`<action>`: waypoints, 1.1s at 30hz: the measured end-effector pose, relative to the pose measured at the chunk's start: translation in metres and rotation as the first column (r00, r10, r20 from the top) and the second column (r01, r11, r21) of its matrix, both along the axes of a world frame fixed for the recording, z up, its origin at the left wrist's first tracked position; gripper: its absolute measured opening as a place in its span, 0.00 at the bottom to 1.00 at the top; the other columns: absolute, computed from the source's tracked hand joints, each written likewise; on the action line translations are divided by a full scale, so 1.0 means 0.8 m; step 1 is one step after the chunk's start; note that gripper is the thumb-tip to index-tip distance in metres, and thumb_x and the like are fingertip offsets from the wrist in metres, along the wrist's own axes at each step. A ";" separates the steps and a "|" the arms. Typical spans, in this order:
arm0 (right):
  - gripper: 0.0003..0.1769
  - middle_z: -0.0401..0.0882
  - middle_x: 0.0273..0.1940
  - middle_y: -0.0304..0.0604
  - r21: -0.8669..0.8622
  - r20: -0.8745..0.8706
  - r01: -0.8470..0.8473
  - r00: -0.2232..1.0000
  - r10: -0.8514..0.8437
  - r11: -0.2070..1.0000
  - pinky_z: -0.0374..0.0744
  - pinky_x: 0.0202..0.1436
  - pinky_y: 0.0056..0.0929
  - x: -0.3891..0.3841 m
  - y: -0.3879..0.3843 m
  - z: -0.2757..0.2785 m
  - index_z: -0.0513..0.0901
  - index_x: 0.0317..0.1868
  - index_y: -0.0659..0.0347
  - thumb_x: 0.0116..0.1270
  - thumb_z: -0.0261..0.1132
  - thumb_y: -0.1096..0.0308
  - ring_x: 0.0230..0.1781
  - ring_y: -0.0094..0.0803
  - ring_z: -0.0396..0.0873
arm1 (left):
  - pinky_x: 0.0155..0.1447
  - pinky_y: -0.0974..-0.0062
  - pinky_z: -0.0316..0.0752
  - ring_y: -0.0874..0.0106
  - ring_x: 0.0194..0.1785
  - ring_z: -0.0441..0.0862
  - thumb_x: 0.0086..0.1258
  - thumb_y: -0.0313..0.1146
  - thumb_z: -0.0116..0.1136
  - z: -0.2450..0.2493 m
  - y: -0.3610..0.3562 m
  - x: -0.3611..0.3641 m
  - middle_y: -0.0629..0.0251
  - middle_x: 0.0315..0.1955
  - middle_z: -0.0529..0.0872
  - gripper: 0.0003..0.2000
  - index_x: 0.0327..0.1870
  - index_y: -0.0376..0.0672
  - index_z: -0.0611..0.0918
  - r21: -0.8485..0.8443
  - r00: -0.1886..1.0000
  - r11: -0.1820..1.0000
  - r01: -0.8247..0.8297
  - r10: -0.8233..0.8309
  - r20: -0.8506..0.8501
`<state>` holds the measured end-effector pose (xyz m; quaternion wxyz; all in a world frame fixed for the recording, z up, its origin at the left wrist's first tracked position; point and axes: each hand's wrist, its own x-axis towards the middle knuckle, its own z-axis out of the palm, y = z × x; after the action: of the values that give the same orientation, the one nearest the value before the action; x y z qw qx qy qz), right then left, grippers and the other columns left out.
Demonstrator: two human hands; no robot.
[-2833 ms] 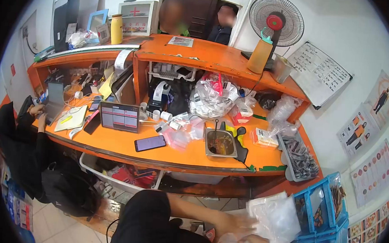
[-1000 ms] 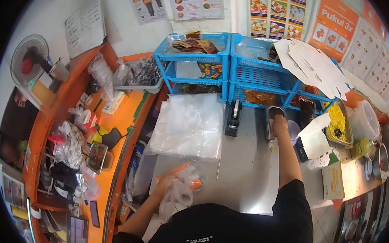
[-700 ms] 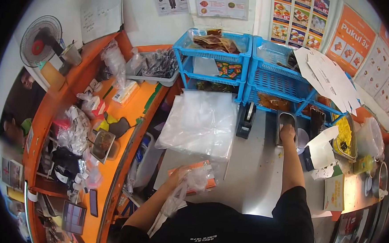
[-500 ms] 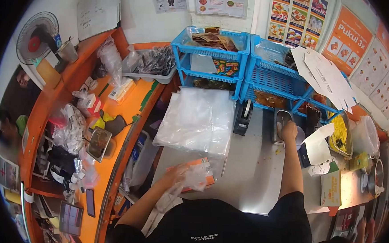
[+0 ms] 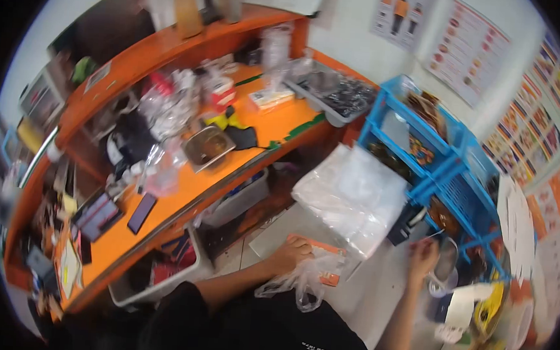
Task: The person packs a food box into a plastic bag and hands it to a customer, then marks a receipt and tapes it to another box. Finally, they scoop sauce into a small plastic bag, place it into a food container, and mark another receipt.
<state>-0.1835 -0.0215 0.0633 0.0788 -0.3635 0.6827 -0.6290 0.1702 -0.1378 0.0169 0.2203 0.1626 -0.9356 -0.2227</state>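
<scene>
A pale wall (image 5: 346,41) hung with posters (image 5: 467,52) stands behind an orange counter (image 5: 273,128) and a metal table (image 5: 368,302).

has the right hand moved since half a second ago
Yes. The right hand was at the metal container; now it is beside it, shifted left, closer to the black tape dispenser.

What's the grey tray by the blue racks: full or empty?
Full, or nearly: dark packets lie heaped in the grey tray, no floor showing.
</scene>
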 end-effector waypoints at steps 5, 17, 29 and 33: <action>0.04 0.80 0.40 0.46 -0.058 0.237 -0.561 0.796 0.558 0.826 0.77 0.45 0.26 0.192 -0.060 -0.043 0.77 0.30 0.65 0.61 0.61 0.82 0.43 0.31 0.79 | 0.62 0.64 0.65 0.60 0.56 0.73 0.55 0.35 0.57 0.023 0.004 -0.011 0.62 0.49 0.77 0.14 0.43 0.43 0.81 0.030 0.947 0.981 -0.194 0.195 -0.256; 0.03 0.81 0.29 0.41 0.292 0.100 -0.461 0.886 0.453 0.838 0.74 0.35 0.21 0.193 -0.048 -0.048 0.82 0.31 0.65 0.55 0.66 0.80 0.31 0.24 0.77 | 0.56 0.64 0.73 0.58 0.51 0.77 0.56 0.31 0.57 -0.024 -0.007 -0.012 0.58 0.44 0.79 0.15 0.46 0.41 0.79 0.067 0.989 0.996 -0.057 0.065 -0.133; 0.08 0.76 0.33 0.47 0.370 -0.427 -0.490 0.665 0.613 0.790 0.71 0.43 0.38 0.204 -0.044 -0.114 0.79 0.33 0.61 0.50 0.65 0.73 0.40 0.46 0.74 | 0.55 0.68 0.72 0.65 0.44 0.81 0.51 0.39 0.69 0.059 -0.030 -0.039 0.57 0.37 0.85 0.19 0.42 0.37 0.82 0.382 0.902 0.923 -0.054 -0.119 0.414; 0.15 0.76 0.40 0.47 0.151 -0.207 -0.429 0.867 0.453 0.891 0.72 0.48 0.39 0.248 -0.014 -0.038 0.79 0.40 0.62 0.49 0.65 0.78 0.43 0.45 0.73 | 0.52 0.73 0.75 0.70 0.43 0.81 0.67 0.30 0.56 -0.037 -0.020 -0.014 0.60 0.41 0.83 0.11 0.46 0.32 0.79 0.977 0.950 -0.184 -0.104 0.271 0.153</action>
<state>0.0150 -0.0329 0.0328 0.1564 -0.5779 0.6165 -0.5114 0.1589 -0.1536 -0.0126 0.1020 0.3957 -0.3908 -0.8248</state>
